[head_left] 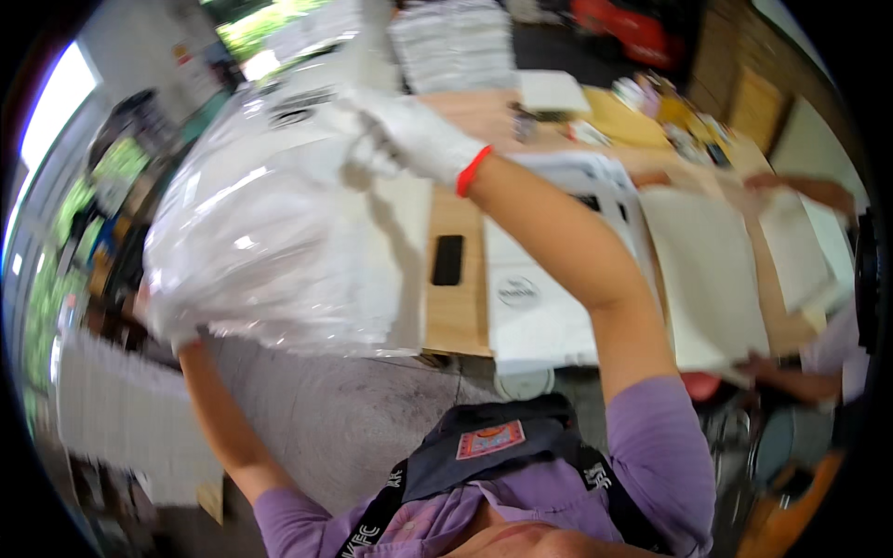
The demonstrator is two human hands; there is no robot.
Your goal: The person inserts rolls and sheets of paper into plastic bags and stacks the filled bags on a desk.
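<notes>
Right hand (409, 139), gloved white, is clamped on the top of a clear plastic bag (260, 242). Left hand (172, 335) grips its lower edge. The bag is held above the counter (456, 316).

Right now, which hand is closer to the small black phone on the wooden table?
Right. The right hand in a white glove grips the clear plastic bag just above the small black phone; the left hand holds the bag's far lower-left edge.

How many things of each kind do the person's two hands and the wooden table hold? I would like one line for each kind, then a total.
Clear plastic bag with white sheets, held up by the right hand and left hand: 1
Black phone on the wooden table: 1
Big flat white sheets or boxes on the table: at least 2
Total: at least 4
</notes>
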